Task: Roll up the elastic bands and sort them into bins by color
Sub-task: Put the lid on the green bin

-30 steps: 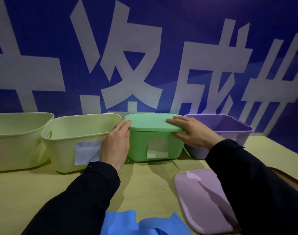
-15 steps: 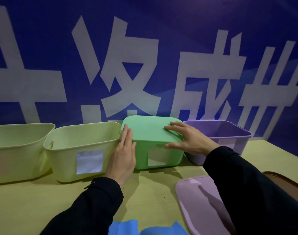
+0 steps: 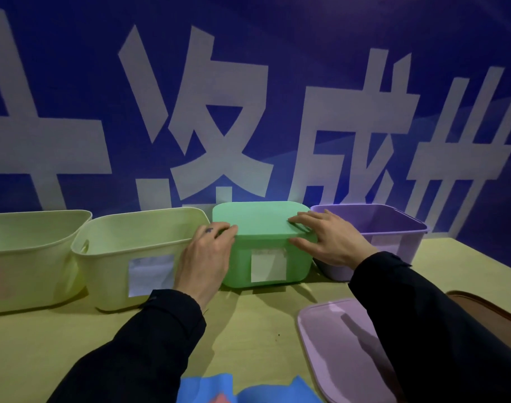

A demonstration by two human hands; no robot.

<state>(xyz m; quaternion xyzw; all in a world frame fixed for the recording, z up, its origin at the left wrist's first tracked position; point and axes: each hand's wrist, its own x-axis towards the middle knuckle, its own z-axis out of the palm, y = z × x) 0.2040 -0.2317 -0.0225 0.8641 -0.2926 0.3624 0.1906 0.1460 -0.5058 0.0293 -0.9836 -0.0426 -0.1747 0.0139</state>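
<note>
A green bin (image 3: 295, 266) stands in the middle of the row with its green lid (image 3: 257, 219) lying on top. My left hand (image 3: 204, 257) lies against the bin's left side, fingertips curled over the lid's left front corner. My right hand (image 3: 326, 239) has its fingers flat on the lid's right part and its thumb along the front rim, pinching it. A blue elastic band (image 3: 207, 388) lies flat at the bottom edge, with a pink patch beside it.
Two pale yellow bins (image 3: 132, 242) (image 3: 21, 242) stand open left of the green one. An open purple bin (image 3: 393, 228) is on the right, and its purple lid (image 3: 335, 344) lies on the table (image 3: 263, 321). A brown tray (image 3: 495, 309) is at the right edge.
The green lid, held slightly raised and tilted over the bin before, now sits level on it. My left fingertips have curled onto its corner.
</note>
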